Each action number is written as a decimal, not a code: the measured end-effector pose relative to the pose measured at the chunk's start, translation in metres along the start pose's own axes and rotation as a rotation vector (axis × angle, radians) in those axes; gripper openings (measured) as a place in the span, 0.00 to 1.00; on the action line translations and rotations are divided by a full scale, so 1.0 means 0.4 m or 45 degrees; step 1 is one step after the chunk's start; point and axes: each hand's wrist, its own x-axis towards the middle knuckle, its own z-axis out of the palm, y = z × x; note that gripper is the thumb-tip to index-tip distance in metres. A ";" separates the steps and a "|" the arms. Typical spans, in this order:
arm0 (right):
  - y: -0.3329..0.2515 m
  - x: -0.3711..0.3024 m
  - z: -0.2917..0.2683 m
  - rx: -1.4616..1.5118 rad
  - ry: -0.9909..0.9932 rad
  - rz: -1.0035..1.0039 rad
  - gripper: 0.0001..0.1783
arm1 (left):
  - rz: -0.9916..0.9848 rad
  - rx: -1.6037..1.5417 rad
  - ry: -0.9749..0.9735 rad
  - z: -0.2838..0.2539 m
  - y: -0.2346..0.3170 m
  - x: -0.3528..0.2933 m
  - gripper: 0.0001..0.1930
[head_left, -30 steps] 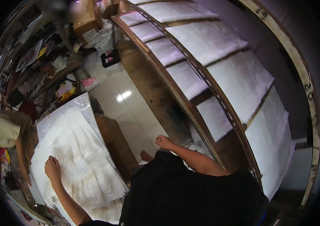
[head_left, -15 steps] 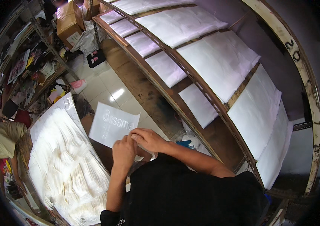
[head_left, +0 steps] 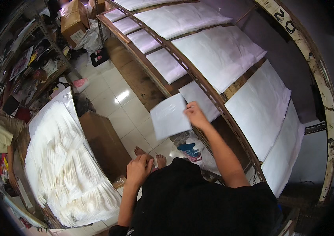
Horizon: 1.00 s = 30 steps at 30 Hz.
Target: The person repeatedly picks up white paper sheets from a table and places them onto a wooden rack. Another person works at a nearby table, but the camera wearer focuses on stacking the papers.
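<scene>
Right hand now carries white flat packet alone, pinched at its right edge, shelf-ward; left hand dropped away, loosely curled, empty.

Right hand stretched forward, arm nearly straight, fingers pinched on white packet; left hand loosely curled, well below that packet, elbow bent

The packet pinched in the right grip looks like thin, smooth plastic film, white and faintly glossy. The stacked packets on the surface share that soft sheen, slightly crinkled. The shelves are rough, worn wood, edged by a slotted metal rail with a dull finish. The floor tiles are glossy and reflective. The box is matt brown cardboard. The shirt is matt black cloth.
</scene>
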 end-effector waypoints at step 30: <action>0.286 -0.056 -0.204 0.466 0.711 0.789 0.08 | -0.180 0.019 -0.339 0.191 -0.060 -0.082 0.19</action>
